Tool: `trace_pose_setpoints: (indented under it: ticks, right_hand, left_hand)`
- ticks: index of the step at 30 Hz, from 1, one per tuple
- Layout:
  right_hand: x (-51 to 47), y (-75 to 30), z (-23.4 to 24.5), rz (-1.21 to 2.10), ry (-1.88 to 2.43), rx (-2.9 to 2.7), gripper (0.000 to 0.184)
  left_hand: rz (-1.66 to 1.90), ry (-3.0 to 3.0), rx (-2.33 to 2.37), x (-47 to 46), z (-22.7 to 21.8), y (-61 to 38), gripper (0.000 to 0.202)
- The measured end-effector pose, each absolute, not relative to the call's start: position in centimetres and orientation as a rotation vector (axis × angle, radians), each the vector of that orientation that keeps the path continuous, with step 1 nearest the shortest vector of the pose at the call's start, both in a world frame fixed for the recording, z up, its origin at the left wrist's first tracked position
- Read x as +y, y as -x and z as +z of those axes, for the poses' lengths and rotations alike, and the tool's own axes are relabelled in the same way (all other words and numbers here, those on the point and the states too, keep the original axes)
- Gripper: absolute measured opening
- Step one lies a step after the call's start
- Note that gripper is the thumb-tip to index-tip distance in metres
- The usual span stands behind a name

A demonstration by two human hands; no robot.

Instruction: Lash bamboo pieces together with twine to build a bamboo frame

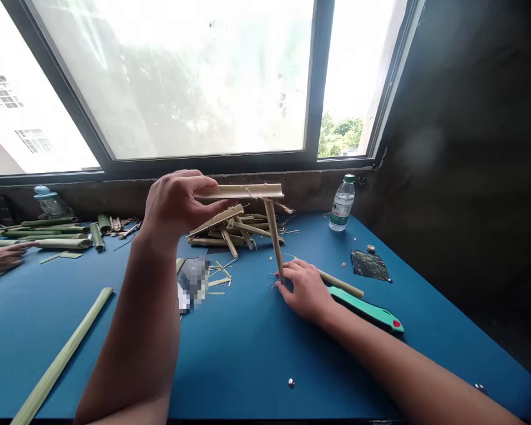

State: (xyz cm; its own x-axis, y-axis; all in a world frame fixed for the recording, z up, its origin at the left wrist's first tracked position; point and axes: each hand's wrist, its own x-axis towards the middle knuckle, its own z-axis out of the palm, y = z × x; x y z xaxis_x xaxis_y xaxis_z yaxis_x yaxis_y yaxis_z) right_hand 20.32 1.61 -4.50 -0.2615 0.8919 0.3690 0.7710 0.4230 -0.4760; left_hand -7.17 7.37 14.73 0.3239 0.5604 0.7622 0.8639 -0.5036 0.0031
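My left hand (177, 203) grips one end of a flat bamboo strip (243, 191) held level above the blue table (243, 366). A thin bamboo stick (273, 236) hangs down from the strip, apparently tied to it with fibre near the joint. My right hand (305, 289) rests on the table and pinches the stick's lower end, which touches or nearly touches the tabletop. Just beyond my right hand lies a pale bamboo rod (340, 283). A heap of cut bamboo pieces (234, 233) sits behind both hands.
A co-worker's hand (2, 258) lies at the left beside green bamboo strips (39, 234). A long strip (62, 354) lies at front left. A green utility knife (367, 310), dark abrasive sheet (370, 265) and water bottle (343, 203) stand right, below a window.
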Motion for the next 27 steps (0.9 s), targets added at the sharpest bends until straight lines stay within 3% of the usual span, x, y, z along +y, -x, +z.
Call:
trace_pose_setpoints:
  ticks: [7,13,16,23,27]
  right_hand:
    - [1.4,-23.1,1.5,0.089,1.576,-2.049,0.016]
    - [1.3,-24.7,10.5,0.055,1.708,-2.030,0.040]
    - [0.6,-23.9,14.0,0.201,1.796,-1.965,0.054]
    - [1.0,-24.4,14.2,0.372,1.810,-2.009,0.052]
    - [1.5,-24.6,13.4,0.332,1.456,-1.923,0.048]
  left_hand:
    - [-1.116,2.156,-1.277,7.2,15.0,8.0,0.054]
    - [-1.124,2.053,-1.211,6.9,15.5,8.4,0.055]
    - [-1.079,2.053,-1.215,6.4,15.9,8.4,0.053]
    - [-1.064,2.073,-1.414,5.4,16.2,8.0,0.053]
    - [-0.847,2.172,-1.601,5.2,16.2,6.6,0.058]
